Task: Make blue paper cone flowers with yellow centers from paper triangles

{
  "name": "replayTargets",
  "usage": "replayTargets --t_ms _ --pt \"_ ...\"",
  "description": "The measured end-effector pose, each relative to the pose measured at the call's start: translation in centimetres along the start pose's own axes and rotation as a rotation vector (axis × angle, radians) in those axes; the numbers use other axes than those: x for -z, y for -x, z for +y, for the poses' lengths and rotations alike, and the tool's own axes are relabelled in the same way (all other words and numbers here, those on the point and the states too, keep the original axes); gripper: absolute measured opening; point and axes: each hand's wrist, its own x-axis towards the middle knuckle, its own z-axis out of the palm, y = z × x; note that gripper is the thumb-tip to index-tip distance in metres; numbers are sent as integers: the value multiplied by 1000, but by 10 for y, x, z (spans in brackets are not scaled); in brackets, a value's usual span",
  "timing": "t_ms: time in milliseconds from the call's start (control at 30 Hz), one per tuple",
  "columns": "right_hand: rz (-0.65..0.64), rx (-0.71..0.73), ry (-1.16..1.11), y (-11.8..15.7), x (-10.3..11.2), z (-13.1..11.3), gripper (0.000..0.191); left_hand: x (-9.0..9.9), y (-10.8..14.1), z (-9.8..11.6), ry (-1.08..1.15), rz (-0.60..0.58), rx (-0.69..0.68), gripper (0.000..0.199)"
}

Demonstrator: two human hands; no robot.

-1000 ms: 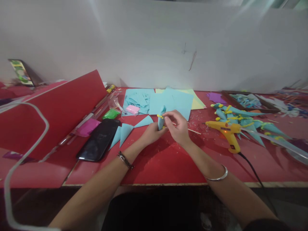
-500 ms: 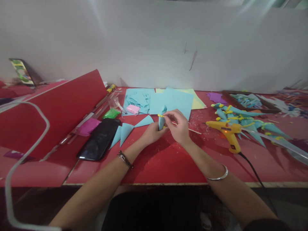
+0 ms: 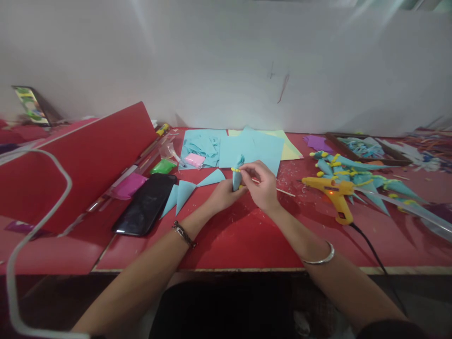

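A blue paper cone [image 3: 236, 181] with a rolled blue top and a band of yellow beads or clay dots [image 3: 235, 169] stands upright in my left hand [image 3: 225, 194], whose fingers are closed round its lower part. My right hand [image 3: 262, 184] pinches at the right end of the yellow band, thumb and forefinger together. Whether a separate yellow bit is between those fingertips is too small to tell. Several plain blue paper cones [image 3: 185, 194] lie on the red table left of my hands. A thin wooden stick [image 3: 286, 193] lies just right of my right hand.
On the right, a yellow glue gun [image 3: 332, 190] with a lit orange light rests before a pile of blue cones with yellow trim [image 3: 353, 175]. A black phone [image 3: 145, 205] lies left. Blue sheets [image 3: 256, 148] and a pink packet [image 3: 195, 160] are behind. A red board [image 3: 88, 165] leans far left.
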Motion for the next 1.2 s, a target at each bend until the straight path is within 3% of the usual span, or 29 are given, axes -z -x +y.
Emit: replayTargets --t_ms 200,433,567,833,1200 --pt "-5 15 2 0 2 -3 16 2 1 4 45 -9 25 31" --pt "18 -70 -73 1 -1 1 16 2 0 9 212 -15 58 24" --pt "75 -131 -98 0 -2 6 15 5 0 11 373 41 177 27" --pt "-117 -134 -14 0 -2 10 17 7 -3 2 639 164 177 41" --pt "-100 -116 -12 0 -3 12 13 6 -5 1 779 175 218 42"
